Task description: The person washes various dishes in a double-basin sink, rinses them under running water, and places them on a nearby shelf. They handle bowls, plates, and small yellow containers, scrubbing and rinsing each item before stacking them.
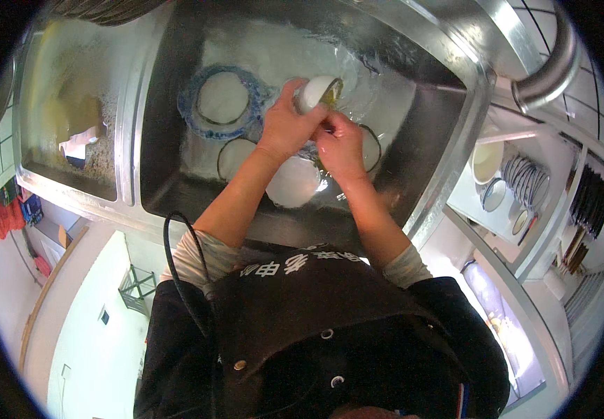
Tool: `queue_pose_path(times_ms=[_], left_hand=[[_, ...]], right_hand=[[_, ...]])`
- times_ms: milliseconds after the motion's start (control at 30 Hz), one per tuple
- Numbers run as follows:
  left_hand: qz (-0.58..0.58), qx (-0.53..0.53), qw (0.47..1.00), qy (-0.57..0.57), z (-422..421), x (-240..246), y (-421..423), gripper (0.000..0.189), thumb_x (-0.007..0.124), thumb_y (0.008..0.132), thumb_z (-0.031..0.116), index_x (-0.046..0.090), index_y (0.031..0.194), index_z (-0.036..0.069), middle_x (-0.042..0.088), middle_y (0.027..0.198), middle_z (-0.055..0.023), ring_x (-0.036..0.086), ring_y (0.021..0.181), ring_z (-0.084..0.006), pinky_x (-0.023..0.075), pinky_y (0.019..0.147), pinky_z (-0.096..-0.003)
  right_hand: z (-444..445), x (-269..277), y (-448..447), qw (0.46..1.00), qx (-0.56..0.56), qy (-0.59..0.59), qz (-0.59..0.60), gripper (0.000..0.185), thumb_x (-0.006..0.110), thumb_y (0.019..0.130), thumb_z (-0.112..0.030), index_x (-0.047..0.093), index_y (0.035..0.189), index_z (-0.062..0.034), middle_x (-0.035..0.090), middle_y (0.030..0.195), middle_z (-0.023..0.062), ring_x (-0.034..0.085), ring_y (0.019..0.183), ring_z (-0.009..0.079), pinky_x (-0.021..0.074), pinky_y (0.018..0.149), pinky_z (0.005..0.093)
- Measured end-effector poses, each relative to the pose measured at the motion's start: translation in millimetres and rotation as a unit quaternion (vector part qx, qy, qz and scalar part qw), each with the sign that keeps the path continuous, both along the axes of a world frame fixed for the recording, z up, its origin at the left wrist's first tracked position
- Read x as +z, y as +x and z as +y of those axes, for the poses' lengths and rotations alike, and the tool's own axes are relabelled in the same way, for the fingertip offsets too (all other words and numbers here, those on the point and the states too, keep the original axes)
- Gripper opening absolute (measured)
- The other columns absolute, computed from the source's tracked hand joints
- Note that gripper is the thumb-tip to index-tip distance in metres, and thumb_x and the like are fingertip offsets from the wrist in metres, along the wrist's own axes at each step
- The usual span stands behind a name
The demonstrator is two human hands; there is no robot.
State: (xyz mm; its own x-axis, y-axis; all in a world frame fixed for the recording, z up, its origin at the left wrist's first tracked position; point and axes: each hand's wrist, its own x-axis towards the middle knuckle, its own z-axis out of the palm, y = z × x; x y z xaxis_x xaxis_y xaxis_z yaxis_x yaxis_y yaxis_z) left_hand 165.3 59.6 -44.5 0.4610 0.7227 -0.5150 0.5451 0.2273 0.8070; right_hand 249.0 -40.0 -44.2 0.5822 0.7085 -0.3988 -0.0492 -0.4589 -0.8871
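A white bowl (314, 93) with a dark rim is tilted in my left hand (287, 124), held above the water of a steel sink (422, 152). Something yellow-green shows at its mouth; I cannot tell what it is. My right hand (341, 146) is close below the bowl, fingers curled, and whether it grips anything is hidden. To the left, a white bowl (223, 98) lies over a blue-patterned plate (189, 112) in the water. Nearer me are another bowl (235, 156), partly behind my left forearm, and a round white dish (294, 183). One more dark-rimmed bowl (372, 149) shows beside my right hand.
A second basin (66, 105) with murky, yellowish liquid adjoins on the left. A thick metal pipe (551, 73) curves in at the upper right. Shelving (522, 262) on the right bears stacked plates (526, 180) and bowls. A black cable (167, 246) loops by my left sleeve.
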Motion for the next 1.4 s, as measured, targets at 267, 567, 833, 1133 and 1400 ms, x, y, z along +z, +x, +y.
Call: queue_pose_path(times_ms=[267, 567, 833, 1133, 1400], left_hand=[[-0.035, -0.005, 0.97, 0.241, -16.3, 7.5, -16.7, 0.053, 0.068, 0.078, 0.017, 0.056, 0.129, 0.009, 0.066, 0.11, -0.0222, 0.063, 0.105, -0.0426, 0.0501, 0.093, -0.046], [0.016, 0.074, 0.994, 0.075, -2.7, -42.5, -38.2, 0.047, 0.051, 0.093, 0.021, 0.049, 0.138, 0.01, 0.064, 0.117, -0.0274, 0.06, 0.108, -0.0485, 0.0472, 0.093, -0.0477], [-0.027, 0.14, 0.975, -0.172, 17.1, -20.5, -41.8, 0.045, 0.055, 0.09, 0.025, 0.054, 0.127, 0.0, 0.063, 0.117, -0.0238, 0.061, 0.106, -0.04, 0.0458, 0.097, -0.0446], [0.001, 0.092, 0.991, -0.102, 13.2, -39.8, -57.0, 0.045, 0.059, 0.092, 0.031, 0.052, 0.128, 0.005, 0.062, 0.121, -0.0175, 0.061, 0.106, -0.0327, 0.0498, 0.087, -0.0405], [-0.273, 0.266, 0.82, -0.426, 3.8, -20.4, -37.4, 0.057, 0.054, 0.098, 0.054, 0.054, 0.131, 0.008, 0.063, 0.118, -0.012, 0.062, 0.106, -0.0273, 0.0482, 0.096, -0.0423]], right_hand=[[-16.8, -17.9, -17.0, 0.987, 0.123, 0.079, -0.066, 0.025, 0.064, 0.085, -0.001, 0.065, 0.11, -0.0033, 0.069, 0.105, 0.0066, 0.064, 0.094, 0.02, 0.0512, 0.082, 0.0346], [-4.1, -27.4, -12.3, 0.852, 0.385, -0.043, -0.351, 0.03, 0.059, 0.084, -0.013, 0.068, 0.112, -0.0088, 0.066, 0.115, 0.0127, 0.063, 0.107, 0.03, 0.0479, 0.091, 0.0445], [-5.2, -29.6, 6.3, 0.793, 0.401, 0.012, -0.458, 0.02, 0.06, 0.082, -0.01, 0.067, 0.1, -0.0042, 0.064, 0.101, 0.0107, 0.062, 0.097, 0.0334, 0.0503, 0.086, 0.0425], [-9.9, -41.7, 5.0, 0.817, 0.396, 0.086, -0.411, 0.014, 0.06, 0.083, -0.011, 0.065, 0.093, -0.0028, 0.065, 0.101, 0.011, 0.062, 0.097, 0.0331, 0.0509, 0.083, 0.0417], [14.7, 1.9, -14.1, 0.976, 0.19, 0.091, -0.057, 0.023, 0.066, 0.087, -0.019, 0.059, 0.081, 0.0025, 0.059, 0.078, 0.0175, 0.058, 0.072, 0.0332, 0.0461, 0.068, 0.0424]])
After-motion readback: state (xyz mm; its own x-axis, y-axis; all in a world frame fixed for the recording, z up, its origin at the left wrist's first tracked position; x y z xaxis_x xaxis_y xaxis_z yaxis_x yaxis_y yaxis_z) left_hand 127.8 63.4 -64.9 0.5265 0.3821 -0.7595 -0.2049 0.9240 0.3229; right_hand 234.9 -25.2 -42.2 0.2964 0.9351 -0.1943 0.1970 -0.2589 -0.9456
